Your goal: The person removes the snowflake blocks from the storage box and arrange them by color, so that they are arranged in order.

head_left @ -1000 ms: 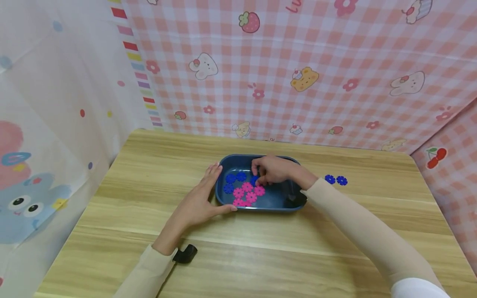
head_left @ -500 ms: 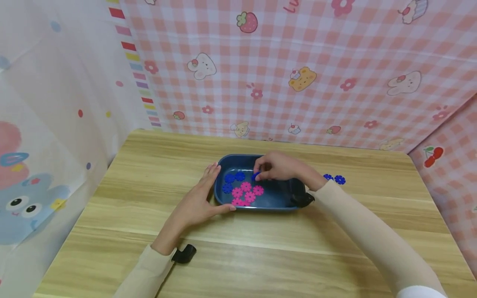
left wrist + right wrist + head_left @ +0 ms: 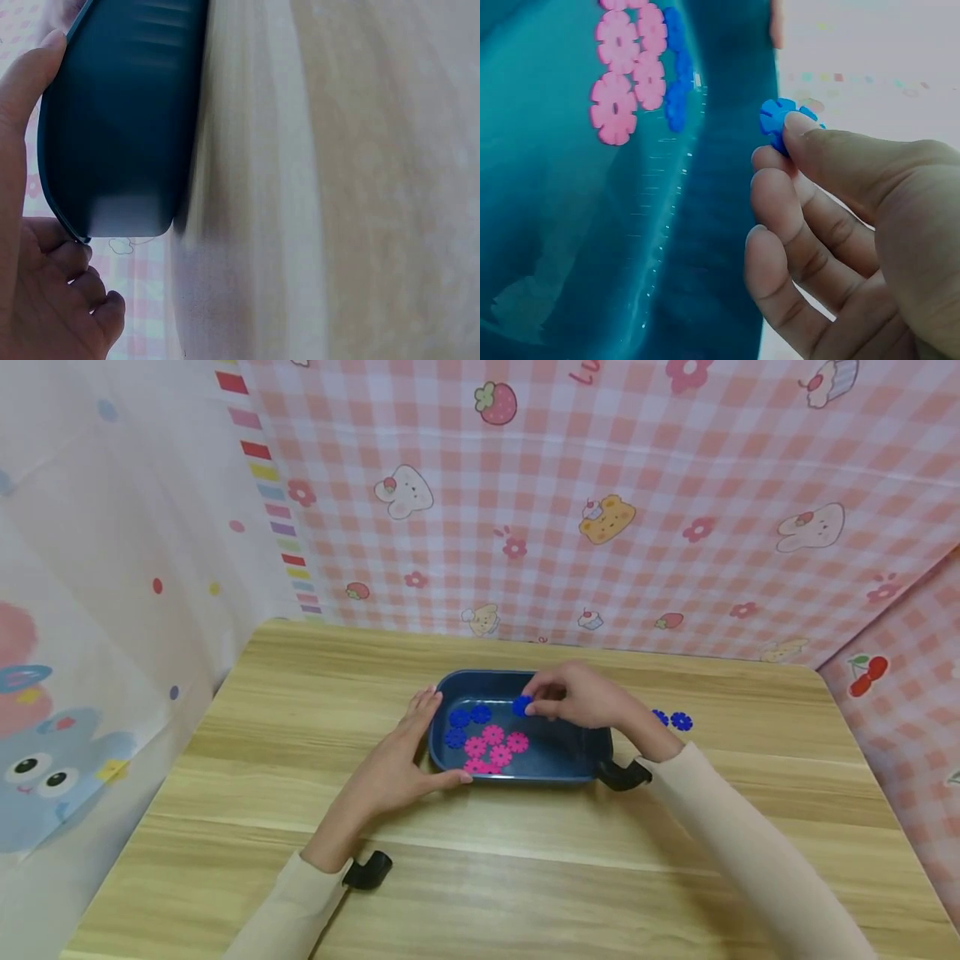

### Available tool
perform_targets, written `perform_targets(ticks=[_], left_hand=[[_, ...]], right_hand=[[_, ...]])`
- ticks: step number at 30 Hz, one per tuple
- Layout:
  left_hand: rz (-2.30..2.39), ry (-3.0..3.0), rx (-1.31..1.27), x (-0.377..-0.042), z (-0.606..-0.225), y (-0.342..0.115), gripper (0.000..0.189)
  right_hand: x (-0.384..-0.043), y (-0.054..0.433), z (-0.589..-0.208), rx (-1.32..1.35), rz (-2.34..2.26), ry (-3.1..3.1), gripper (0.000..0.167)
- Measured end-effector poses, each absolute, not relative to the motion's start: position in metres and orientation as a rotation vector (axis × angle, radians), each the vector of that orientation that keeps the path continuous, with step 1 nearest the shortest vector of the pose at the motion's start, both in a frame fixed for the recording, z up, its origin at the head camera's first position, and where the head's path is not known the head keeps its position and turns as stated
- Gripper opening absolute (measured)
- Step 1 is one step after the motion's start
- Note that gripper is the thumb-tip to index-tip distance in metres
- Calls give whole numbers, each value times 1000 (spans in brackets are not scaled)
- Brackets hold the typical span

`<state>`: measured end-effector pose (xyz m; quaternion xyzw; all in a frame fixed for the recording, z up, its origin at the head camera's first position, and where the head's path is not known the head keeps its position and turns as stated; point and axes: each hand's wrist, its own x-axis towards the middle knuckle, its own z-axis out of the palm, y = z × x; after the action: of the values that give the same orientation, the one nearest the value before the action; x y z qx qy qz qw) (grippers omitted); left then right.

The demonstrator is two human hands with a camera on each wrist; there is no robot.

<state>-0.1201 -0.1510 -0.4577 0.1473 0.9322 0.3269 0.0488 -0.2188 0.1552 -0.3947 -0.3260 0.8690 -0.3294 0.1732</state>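
In the head view, the left hand grips one end of the dark blue tray, its fingers at the left edge and its thumb stretched along the near rim, a spread that probably stops the tray from sliding on the wooden table. The right hand pinches a blue slotted disc over the tray, towards the far wall, where the hand has room and the disc's face stays visible. Inside, three blue discs lie together at the left, beside a cluster of pink discs; this suggests grouping by colour. Two more blue discs lie side by side on the table, right of the tray, the nearer one partly hidden by the arm. In the left wrist view, the thumb lies at the rim and the index finger meets the tray's end, the other fingers bent beside it, so the tray seems braced from two sides. In the right wrist view, thumb tip and index finger hold the blue slotted disc by its edge, likely because so thin a piece offers little else; the remaining fingers curl loosely. Whether that disc touches the tray wall, I cannot tell.
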Motion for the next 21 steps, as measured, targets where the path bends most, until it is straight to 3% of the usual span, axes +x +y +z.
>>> perform_targets(ticks=[21], left_hand=[[998,2843,457,-120,-458,-151,123]], right_hand=[[-191,192,-399,-558,-1354,2607,27]])
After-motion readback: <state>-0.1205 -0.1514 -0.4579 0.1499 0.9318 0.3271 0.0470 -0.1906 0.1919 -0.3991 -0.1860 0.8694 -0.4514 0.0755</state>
